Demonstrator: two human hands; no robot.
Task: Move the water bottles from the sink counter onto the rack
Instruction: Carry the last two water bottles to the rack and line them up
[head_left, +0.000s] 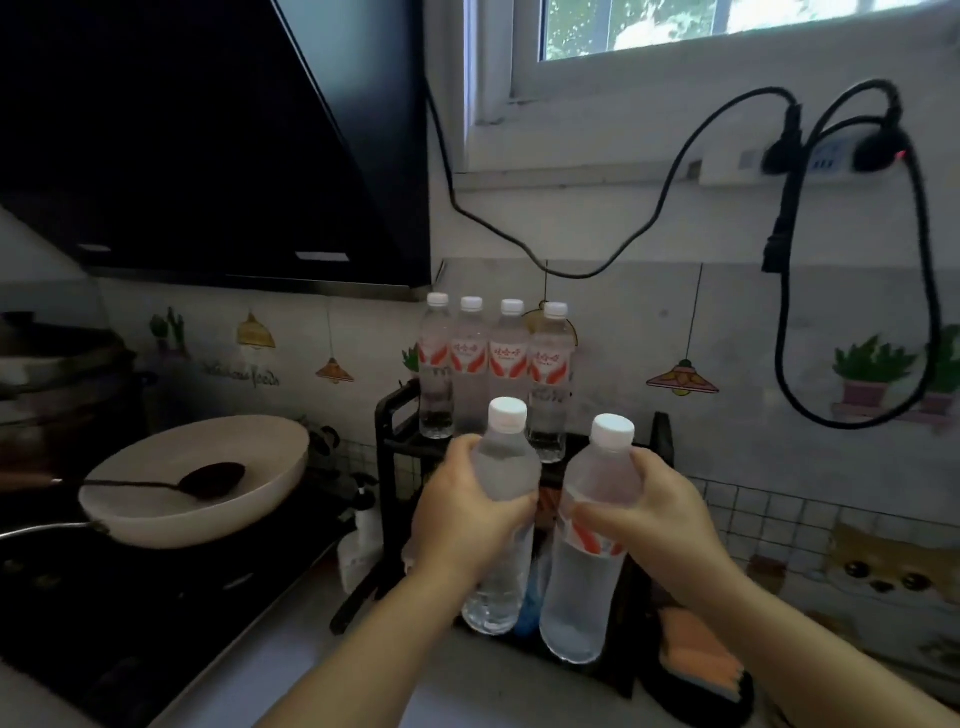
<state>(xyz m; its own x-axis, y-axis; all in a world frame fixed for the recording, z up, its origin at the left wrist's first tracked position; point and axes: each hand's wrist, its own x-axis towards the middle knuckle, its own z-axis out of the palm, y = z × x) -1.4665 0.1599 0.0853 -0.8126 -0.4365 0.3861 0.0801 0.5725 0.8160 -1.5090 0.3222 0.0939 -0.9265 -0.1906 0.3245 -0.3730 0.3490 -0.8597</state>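
Two clear water bottles with white caps are held upright in front of a black rack (397, 410) on a kitchen counter. The left bottle (503, 519) is gripped around its middle by the left hand (465, 512), fingers wrapped closed over the label. The right bottle (589, 551) is clasped in the same way by the right hand (657, 512), its red-and-white label partly covered by the fingers. Both bottles are seen just beside each other, raised clear of the counter.

Four matching bottles (492, 364) are already lined up side by side on the top tier of the rack, against a tiled wall decorated with lamp and plant stickers. To the left, a white pan (208, 483) with a dark ladle (208, 478) resting in it is set on the stove beneath a black range hood (208, 140). Black power cables (800, 249) are draped from a socket strip under the window (727, 31). An orange sponge (698, 654) is seen at the lower right.
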